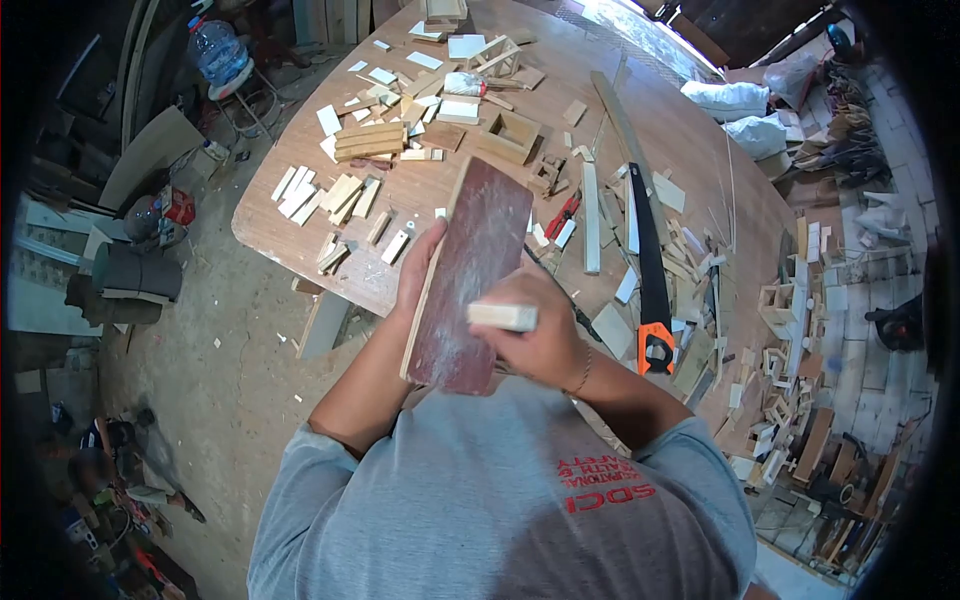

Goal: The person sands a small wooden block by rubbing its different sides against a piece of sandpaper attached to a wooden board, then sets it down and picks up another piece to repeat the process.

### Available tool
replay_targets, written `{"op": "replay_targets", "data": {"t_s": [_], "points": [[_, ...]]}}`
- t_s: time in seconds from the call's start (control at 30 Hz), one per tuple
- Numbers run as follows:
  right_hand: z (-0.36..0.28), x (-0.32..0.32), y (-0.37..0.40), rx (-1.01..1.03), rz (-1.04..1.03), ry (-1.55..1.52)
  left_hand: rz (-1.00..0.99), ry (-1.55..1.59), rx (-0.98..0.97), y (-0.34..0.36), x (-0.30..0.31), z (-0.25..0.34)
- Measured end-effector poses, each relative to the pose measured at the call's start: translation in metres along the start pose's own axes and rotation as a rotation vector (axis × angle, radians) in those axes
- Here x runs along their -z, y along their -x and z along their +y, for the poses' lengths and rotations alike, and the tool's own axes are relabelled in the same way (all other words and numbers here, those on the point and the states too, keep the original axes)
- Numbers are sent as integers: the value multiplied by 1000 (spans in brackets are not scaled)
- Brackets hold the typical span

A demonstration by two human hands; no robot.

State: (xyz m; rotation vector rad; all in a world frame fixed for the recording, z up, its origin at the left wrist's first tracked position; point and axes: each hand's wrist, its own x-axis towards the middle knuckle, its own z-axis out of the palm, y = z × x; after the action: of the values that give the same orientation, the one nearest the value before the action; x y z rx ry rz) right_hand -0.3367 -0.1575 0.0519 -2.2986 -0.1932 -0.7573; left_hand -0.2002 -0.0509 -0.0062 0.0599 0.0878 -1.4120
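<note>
My left hand point(416, 268) grips the left edge of a long sanding board point(480, 235), its fingers hidden underneath. The board is faced with dark red sandpaper, dusted white along the middle, and slants up from my chest over the table's near edge. In my right hand point(548, 318) is a small pale wooden block point(503, 317), closed in the fingers right over the lower part of the sandpaper. The hand is slightly smeared by motion.
The brown table point(300, 240) carries many wood offcuts point(372, 138), an open wooden box point(508, 136), red-handled pliers point(563, 215) and a handsaw point(650, 260) with an orange handle. A water bottle point(217, 50) stands on a stool at the left. Another person point(125, 460) is at the lower left.
</note>
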Motion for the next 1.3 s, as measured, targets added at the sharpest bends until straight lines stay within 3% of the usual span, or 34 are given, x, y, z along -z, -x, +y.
{"op": "replay_targets", "data": {"t_s": [0.07, 0.1, 0.2, 0.23, 0.27, 0.33, 0.37, 0.4, 0.47, 0.5, 0.57, 0.6, 0.67, 0.7, 0.73, 0.83, 0.87, 0.9, 1.0, 1.07, 1.13, 1.2, 1.23, 1.3], "points": [[38, 1, 14, -336, 213, -10, 136, 6, 37, 2, 4, -8], [50, 7, 1, -506, 296, -71, 0, -5, 140, 3, 9, -12], [35, -13, -10, -488, 333, -186, -37, 173, 94, -12, 29, -10], [10, -14, -5, -378, 205, -57, -103, 237, 65, -13, 25, -5], [-1, -13, 2, -368, 207, -60, -107, 229, 61, -8, 20, -1], [-8, -2, 12, -152, 41, -9, 52, 6, 20, 8, -4, 7], [12, 1, 16, -278, 140, 27, 43, 4, 16, 11, -11, 6], [39, 1, 16, -753, 269, -352, 44, 8, 14, 12, -9, 5], [54, 10, -13, -700, 268, -328, -42, -61, 143, 8, 1, 1], [39, 3, -15, -705, 265, -322, 29, -41, 116, 1, 6, 3], [3, -20, -15, -260, 222, -141, 71, 8, 75, -3, 1, 9], [-1, -18, -8, -260, 223, -143, 115, 49, 35, -3, -4, 12], [4, -4, 4, -108, 10, -138, 189, 18, 4, 3, -5, 13], [22, 1, 6, -184, 69, -75, 150, -54, 40, 6, 5, 11], [38, 0, 5, -420, 226, -158, 118, -118, 83, 10, 12, 7], [37, -9, -14, -467, 325, -208, 130, -42, 94, 0, 6, -3], [11, -9, -13, -245, 158, -148, 188, 10, 43, -3, 3, -2], [-5, -10, -12, -25, -6, -90, 19, 75, 41, 0, 2, 3], [12, 3, 4, -92, -45, -37, -36, 94, 60, 11, -2, 8], [46, 2, 0, -593, 245, -312, 5, 52, 96, 11, 12, 4], [44, -12, -13, -456, 257, -155, -4, 74, 110, 0, 14, -5], [5, -6, -17, -42, 108, -72, -3, 93, 111, -2, 10, -5], [-5, -6, -4, -53, 30, -117, 3, 110, 98, 0, 5, -3], [18, 7, 12, -118, 65, -47, 100, 44, 25, 7, -8, 0]]}}
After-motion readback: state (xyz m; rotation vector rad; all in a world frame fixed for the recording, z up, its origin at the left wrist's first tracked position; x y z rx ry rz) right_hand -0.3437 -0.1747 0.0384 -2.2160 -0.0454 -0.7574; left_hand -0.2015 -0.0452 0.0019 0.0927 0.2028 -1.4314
